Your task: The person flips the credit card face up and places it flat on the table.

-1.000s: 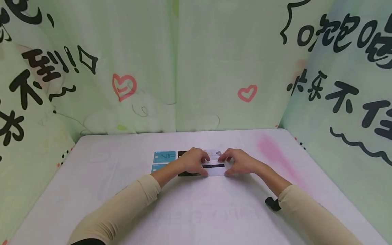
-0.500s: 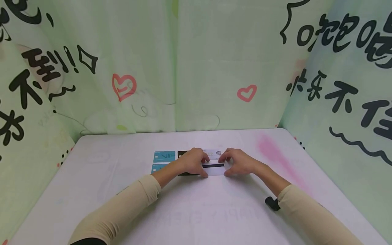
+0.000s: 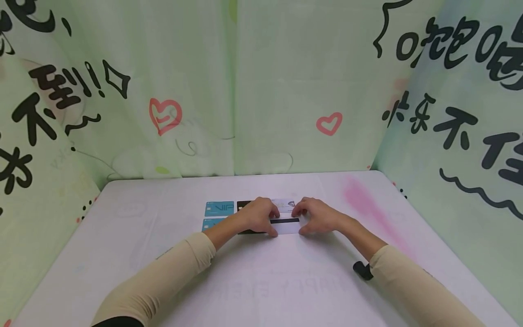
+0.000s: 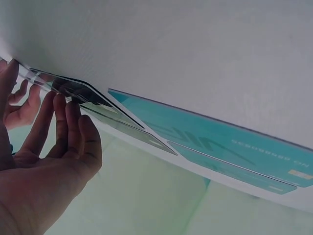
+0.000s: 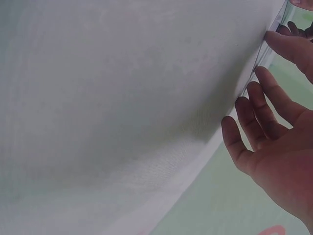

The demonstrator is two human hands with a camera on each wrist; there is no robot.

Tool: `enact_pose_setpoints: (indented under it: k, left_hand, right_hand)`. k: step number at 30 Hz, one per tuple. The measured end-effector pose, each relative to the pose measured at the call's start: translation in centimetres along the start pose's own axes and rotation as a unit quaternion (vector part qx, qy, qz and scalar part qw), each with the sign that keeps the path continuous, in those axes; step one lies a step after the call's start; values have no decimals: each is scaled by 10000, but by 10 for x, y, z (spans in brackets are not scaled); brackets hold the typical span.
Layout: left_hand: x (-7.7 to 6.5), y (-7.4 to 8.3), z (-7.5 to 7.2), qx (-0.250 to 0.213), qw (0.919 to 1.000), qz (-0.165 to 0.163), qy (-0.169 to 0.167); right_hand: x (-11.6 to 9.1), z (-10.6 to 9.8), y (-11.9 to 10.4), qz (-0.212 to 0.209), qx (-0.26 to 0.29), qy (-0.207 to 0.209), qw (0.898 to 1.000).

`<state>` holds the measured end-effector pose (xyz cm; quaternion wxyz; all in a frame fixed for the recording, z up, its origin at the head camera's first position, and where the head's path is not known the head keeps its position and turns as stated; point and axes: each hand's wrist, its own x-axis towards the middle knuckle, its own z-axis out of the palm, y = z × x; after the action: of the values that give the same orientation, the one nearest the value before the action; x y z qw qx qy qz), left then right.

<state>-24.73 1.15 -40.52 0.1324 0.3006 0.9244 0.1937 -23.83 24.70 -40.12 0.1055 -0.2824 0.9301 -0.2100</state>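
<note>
A white card with a black stripe (image 3: 285, 227) lies flat on the table, with my two hands at its short sides. My left hand (image 3: 260, 215) holds its left side between thumb and fingers, over the dark cards (image 3: 250, 233). At the right side my right hand (image 3: 320, 216) holds it likewise, thumb at the near corner. Beyond it lies another pale card (image 3: 283, 205) with a small picture. Left of the hands are two teal cards, the far one a VIP card (image 3: 219, 209), the near one (image 3: 210, 223) partly behind my left wrist.
A white table (image 3: 163, 254) with a pink smear carries the cards near its far side. Pale green curtains (image 3: 196, 81) with writing and hearts surround it on three sides. A black object (image 3: 362, 271) shows beside the right sleeve.
</note>
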Motion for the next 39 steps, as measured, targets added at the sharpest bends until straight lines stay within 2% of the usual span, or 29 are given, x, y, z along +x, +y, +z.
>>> enact_pose_setpoints:
  k: [16,31,39]
  left_hand:
    - [2,-2,2,171,9999,6,7]
    - [3,-3,3,260,9996,18,61]
    - [1,-3,3,258,9996,60,94]
  right_hand:
    - [2,1,3,-136,-117,-4,9998]
    - [1,1,1,-84,136,-130,9998]
    - [-1,0,-1,-203,61,30,9998]
